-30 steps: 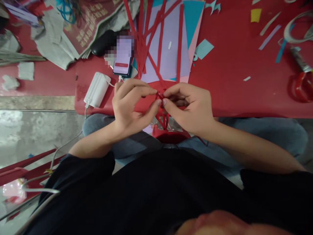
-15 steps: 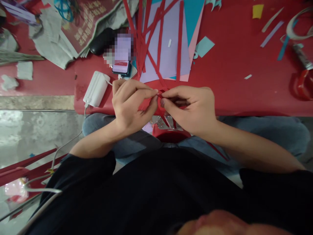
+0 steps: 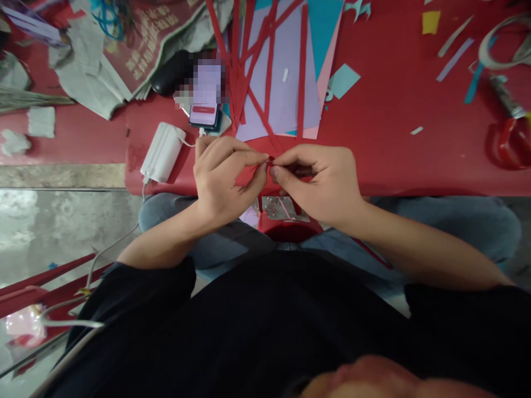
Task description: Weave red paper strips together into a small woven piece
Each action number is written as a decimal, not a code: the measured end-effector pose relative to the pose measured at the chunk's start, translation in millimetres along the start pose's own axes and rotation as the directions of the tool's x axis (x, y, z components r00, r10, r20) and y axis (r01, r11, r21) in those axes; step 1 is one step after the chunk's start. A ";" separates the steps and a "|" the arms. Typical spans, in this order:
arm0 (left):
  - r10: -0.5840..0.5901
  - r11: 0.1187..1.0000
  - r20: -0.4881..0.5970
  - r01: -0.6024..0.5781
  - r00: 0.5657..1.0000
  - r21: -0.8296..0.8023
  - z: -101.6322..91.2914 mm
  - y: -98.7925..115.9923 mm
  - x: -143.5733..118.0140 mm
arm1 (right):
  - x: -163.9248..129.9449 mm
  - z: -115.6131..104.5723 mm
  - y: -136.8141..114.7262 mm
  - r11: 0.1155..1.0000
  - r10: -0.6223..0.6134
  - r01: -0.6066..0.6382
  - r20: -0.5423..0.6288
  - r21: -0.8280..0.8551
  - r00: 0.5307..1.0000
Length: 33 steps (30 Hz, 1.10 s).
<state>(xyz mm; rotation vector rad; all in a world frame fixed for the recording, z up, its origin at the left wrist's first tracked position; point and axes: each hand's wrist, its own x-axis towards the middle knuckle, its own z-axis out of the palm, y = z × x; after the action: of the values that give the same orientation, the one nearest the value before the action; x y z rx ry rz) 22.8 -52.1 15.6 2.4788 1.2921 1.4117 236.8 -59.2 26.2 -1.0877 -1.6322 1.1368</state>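
Observation:
At the front edge of the red table, my left hand (image 3: 226, 177) and my right hand (image 3: 321, 177) meet fingertip to fingertip. Both pinch a small red paper strip (image 3: 271, 161), thumb against forefinger on each side. Its exact shape is mostly hidden by the fingers. Just beyond the hands, several long red paper strips (image 3: 269, 72) lie crossed over sheets of lilac paper (image 3: 286, 102). Blue paper (image 3: 326, 33) and pink paper (image 3: 314, 132) stick out from under the lilac ones.
Left of the hands are a phone (image 3: 204, 113) and a white power bank (image 3: 162, 152) with a cable hanging off the table (image 3: 394, 132). Scissors (image 3: 514, 132) and a roll of tape (image 3: 489, 50) lie at right. A newspaper (image 3: 143, 52) and paper scraps cover the far left.
Both hands keep pinching the red strip, and the right hand has shifted slightly left. The loop of strip between the fingertips looks smaller. The view has shifted a little.

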 end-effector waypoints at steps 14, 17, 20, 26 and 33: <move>-0.090 0.994 0.046 0.087 0.995 0.069 0.0 7.1 -6.1 | 4.6 2.2 5.8 0.996 -0.088 0.089 0.011 -0.017 0.996; -0.067 0.998 -0.020 0.067 0.998 0.019 4.3 6.9 -7.8 | 7.1 1.1 0.0 0.993 -0.106 0.107 0.016 -0.052 0.994; -0.032 0.999 -0.055 0.033 0.998 0.013 2.4 10.6 -5.7 | 9.1 -0.6 -4.9 0.984 -0.141 0.144 0.030 -0.103 0.989; 0.011 0.999 -0.091 -0.008 0.996 0.033 -6.9 21.2 -1.6 | 11.8 -5.0 -14.3 0.944 -0.258 0.268 0.072 -0.194 0.963; -0.005 0.991 -0.071 0.014 0.997 0.131 -14.5 24.8 -2.6 | 8.9 -8.5 -22.3 0.920 -0.297 0.315 0.109 -0.233 0.949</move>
<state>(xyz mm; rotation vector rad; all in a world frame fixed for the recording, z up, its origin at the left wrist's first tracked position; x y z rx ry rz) 27.8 -75.5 31.8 2.5209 1.4544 1.4712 238.4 -53.4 50.9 -0.9079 -1.9617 0.7880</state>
